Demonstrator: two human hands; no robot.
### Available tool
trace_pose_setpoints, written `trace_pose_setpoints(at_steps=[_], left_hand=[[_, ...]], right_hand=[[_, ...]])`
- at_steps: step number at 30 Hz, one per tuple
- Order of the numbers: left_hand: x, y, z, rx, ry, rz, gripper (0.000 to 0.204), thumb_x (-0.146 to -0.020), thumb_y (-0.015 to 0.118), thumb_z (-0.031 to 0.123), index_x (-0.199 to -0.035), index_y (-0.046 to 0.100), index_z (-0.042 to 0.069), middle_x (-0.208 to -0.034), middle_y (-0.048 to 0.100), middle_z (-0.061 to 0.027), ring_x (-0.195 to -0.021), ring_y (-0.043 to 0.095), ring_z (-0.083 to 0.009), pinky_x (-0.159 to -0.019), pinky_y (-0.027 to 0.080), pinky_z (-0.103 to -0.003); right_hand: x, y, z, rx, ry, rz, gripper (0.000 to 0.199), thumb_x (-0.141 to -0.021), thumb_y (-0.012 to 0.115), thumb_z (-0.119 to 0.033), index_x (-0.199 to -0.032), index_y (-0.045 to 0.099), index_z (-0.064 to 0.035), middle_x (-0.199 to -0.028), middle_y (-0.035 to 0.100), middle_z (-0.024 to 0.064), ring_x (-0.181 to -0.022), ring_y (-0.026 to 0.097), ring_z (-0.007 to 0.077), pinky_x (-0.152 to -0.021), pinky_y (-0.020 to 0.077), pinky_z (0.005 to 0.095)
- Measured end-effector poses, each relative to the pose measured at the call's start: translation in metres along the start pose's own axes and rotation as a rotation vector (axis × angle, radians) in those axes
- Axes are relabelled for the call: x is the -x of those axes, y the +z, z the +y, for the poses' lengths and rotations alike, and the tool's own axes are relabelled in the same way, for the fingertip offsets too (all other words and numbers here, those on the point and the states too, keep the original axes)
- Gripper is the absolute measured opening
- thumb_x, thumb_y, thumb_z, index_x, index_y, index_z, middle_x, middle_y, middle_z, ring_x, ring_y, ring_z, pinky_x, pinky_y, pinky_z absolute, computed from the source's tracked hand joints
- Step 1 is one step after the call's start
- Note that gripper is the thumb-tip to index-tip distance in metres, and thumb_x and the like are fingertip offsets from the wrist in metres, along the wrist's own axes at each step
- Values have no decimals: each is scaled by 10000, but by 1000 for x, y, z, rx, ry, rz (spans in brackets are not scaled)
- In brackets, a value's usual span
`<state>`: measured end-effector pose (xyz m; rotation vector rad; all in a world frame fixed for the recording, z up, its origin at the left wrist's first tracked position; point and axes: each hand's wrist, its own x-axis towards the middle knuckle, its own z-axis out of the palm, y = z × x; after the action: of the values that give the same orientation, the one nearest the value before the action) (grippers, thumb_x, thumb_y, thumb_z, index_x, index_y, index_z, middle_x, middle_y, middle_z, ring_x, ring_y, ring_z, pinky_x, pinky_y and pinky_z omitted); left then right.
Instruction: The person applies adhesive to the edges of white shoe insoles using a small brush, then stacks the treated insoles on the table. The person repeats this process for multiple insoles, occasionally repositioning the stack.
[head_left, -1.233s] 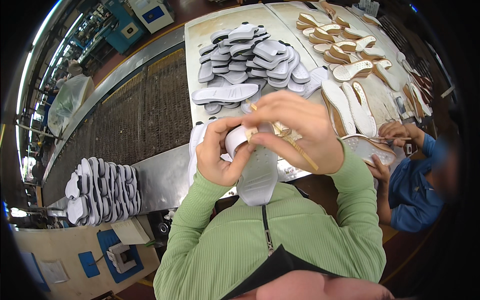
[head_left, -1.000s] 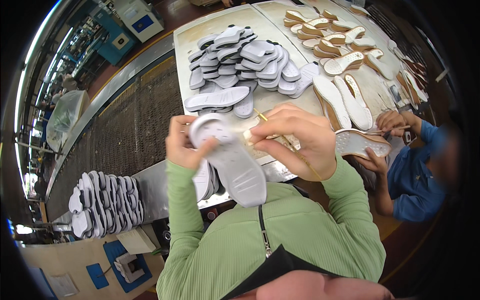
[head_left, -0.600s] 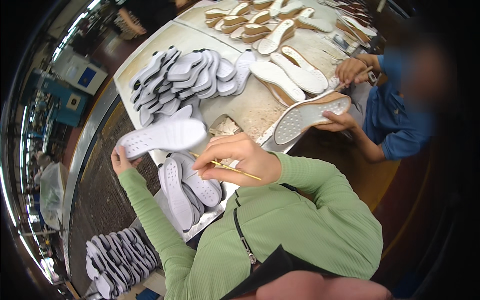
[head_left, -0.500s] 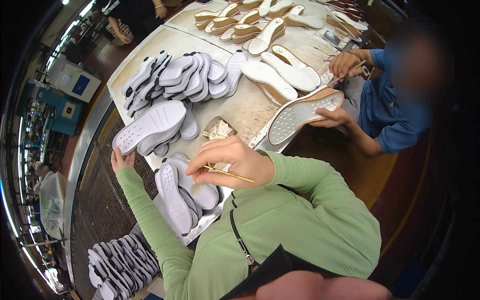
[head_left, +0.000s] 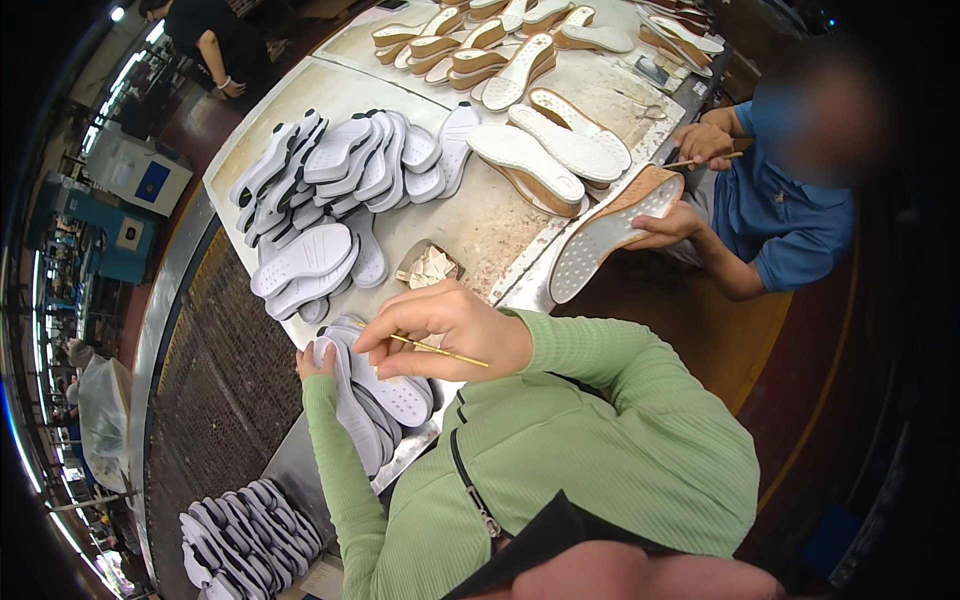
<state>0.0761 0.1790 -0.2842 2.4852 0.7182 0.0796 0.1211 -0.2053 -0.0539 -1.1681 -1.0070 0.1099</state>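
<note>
My right hand (head_left: 445,325) is closed round a thin yellow stick (head_left: 438,350), like a fine brush, over the near pile of soles. My left hand (head_left: 317,362) grips the far-left end of a pale lilac shoe sole (head_left: 350,410) on that pile. Beside it, partly under my right hand, lies another pale sole (head_left: 405,400) with small dimples. Beyond, a pale sole (head_left: 305,258) rests on top of a larger stack. Between the stacks and my right hand stands a small box (head_left: 432,265) holding cream-coloured scraps.
Dark-edged soles (head_left: 350,160) are heaped on the table (head_left: 290,95). White-topped wedge soles (head_left: 525,160) lie farther right. At the right, a co-worker's hand (head_left: 670,228) holds a wedge sole (head_left: 605,240). More soles (head_left: 245,540) are stacked low at the left.
My left hand has let go of a sole on the far stack and come back to the near pile. My right hand moved slightly left with the stick. The co-worker's sole has tilted.
</note>
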Motion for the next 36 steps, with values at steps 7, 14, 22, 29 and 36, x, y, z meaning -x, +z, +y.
trace_pose_setpoints(at_steps=[7, 14, 22, 29, 36], left_hand=[[14, -4, 15, -35, -28, 62, 711, -756, 700, 464, -1266, 530, -2, -1338, 432, -288, -1262, 396, -399, -1060, 304, -447], [23, -19, 37, -74, -120, -10, 670, -728, 741, 408, -1188, 576, -50, -1148, 588, -237, -1117, 529, -359, -960, 411, -430], [22, -25, 39, -40, -114, -105, 559, -704, 787, 310, -1150, 602, 29, -963, 647, -185, -876, 633, -294, -806, 494, -402], [32, -86, 90, 577, 245, -63, 565, -847, 626, 79, -1367, 404, 67, -1176, 577, -120, -932, 612, -194, -782, 514, -295], [75, -137, 200, 945, 413, -4, 572, -858, 583, 34, -1393, 380, 62, -1271, 512, -103, -1048, 561, -169, -888, 476, -281]], right_hand=[[0, -3, 5, -42, 19, -16, 301, -770, 681, 58, -1064, 618, 49, -878, 647, 107, -796, 640, 161, -696, 530, 278], [0, -2, 12, 43, -34, 20, 196, -769, 678, 37, -963, 649, 31, -853, 633, 103, -747, 626, 179, -650, 505, 282], [-2, -4, 12, 156, -95, 89, 112, -771, 666, 16, -883, 657, 8, -809, 619, 88, -683, 604, 178, -610, 473, 273], [-5, -9, 4, 224, -16, 150, 152, -783, 669, 41, -934, 657, 19, -856, 636, 86, -760, 609, 157, -648, 480, 270], [-18, -13, -8, 162, -9, 174, 183, -815, 613, 85, -994, 637, 56, -873, 624, 100, -758, 622, 128, -672, 509, 245]])
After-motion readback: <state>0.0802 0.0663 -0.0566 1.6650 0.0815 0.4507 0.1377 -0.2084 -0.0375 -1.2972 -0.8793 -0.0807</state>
